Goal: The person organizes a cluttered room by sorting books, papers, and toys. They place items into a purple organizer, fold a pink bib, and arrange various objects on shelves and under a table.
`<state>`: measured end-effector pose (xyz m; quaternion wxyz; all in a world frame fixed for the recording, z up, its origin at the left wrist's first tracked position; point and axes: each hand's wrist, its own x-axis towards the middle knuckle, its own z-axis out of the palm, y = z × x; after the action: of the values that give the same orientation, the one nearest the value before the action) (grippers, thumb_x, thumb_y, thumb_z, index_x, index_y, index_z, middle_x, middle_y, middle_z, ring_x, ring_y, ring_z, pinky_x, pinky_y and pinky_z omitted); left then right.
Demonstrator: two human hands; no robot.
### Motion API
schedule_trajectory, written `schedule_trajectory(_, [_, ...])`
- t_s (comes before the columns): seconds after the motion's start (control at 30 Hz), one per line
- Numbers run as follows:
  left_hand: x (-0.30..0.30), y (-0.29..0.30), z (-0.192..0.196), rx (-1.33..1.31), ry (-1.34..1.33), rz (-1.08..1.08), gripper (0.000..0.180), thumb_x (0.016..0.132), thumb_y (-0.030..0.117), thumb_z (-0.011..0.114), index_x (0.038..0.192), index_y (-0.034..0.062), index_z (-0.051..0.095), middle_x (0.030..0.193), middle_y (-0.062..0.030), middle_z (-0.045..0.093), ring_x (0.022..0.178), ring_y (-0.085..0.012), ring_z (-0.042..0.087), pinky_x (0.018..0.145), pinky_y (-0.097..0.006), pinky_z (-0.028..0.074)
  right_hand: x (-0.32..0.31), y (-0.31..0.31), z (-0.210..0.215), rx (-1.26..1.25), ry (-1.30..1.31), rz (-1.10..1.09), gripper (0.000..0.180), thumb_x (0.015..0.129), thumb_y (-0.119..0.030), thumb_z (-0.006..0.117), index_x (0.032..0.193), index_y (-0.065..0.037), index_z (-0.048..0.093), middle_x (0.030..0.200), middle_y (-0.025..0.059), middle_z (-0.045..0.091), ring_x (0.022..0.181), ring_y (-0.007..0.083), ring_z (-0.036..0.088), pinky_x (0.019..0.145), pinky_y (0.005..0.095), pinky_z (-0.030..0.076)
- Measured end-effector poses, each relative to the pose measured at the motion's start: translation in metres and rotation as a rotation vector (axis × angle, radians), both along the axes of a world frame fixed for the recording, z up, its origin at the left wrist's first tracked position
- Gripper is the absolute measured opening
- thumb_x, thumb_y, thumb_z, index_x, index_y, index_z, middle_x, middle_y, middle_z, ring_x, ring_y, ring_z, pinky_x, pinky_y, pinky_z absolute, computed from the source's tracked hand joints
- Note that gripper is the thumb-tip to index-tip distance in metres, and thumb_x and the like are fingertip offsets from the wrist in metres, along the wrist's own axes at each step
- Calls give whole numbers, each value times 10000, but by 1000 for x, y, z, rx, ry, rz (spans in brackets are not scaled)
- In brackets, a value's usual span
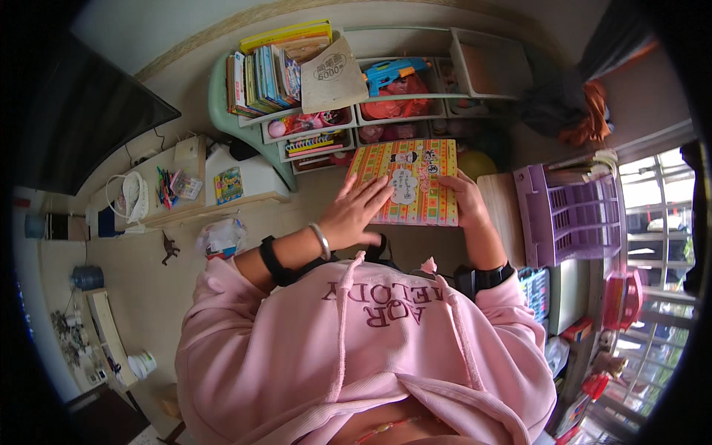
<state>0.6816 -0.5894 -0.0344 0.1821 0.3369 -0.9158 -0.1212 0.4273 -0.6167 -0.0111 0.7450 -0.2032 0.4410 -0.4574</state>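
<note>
A book (pixel 430 200) with a bright yellow, orange and green patterned cover is held out in front of my chest, close to the shelf. My right hand (pixel 467 199) grips its right edge, the thumb on the cover and the other fingers hidden beneath. Across the left part of the cover lies my left hand (pixel 357 211), palm down, its fingers stretched out. A white label shape shows in the middle of the cover, just beyond those fingertips.
Ahead stands a green toy shelf (pixel 222 96) with white bins, upright books (pixel 267 78) and a blue toy gun (pixel 393 73). A purple rack (pixel 575 215) is at the right by the window. Left are a low cabinet (pixel 259 194), a plastic bag (pixel 222 236) and a brown toy (pixel 170 248) on the floor.
</note>
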Motion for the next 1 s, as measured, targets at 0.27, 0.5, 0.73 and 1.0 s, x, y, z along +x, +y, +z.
schedule_trajectory(0.27, [44, -91, -12, 524, 857, 502, 337, 841, 106, 584, 1145, -2, 489, 1090, -145, 594, 941, -239, 611, 794, -324, 498, -10, -124, -10, -295, 16, 304, 474, 937, -377, 396, 1256, -27, 413, 1144, 126, 556, 1056, 223, 547, 781, 341, 491])
schedule_trajectory(0.5, [153, -184, -22, 1134, 1755, 540, 276, 881, 157, 544, 1102, -8, 540, 1047, -95, 615, 915, -187, 613, 799, -331, 502, 73, -321, -122, -314, 827, 363, 460, 854, -389, 556, 1157, -43, 540, 996, 53, 590, 833, 167, 561, 719, 291, 442])
schedule_trajectory(0.73, [233, -233, -25, 1058, 1872, 487, 398, 918, 213, 478, 1266, 29, 417, 1247, -118, 506, 1127, -265, 499, 964, -430, 391, 154, -386, -185, -240, 764, 465, 548, 741, -466, 638, 920, 52, 620, 858, 139, 632, 777, 255, 615, 675, 355, 480])
schedule_trajectory(1.0, [206, -284, -25, 1245, 1810, 291, 588, 903, 413, 463, 1357, 75, 303, 1376, -94, 369, 1239, -270, 378, 1012, -450, 332, 161, -348, -89, -309, 952, 206, 419, 713, -316, 650, 855, 74, 594, 788, 192, 607, 774, 262, 608, 675, 351, 474])
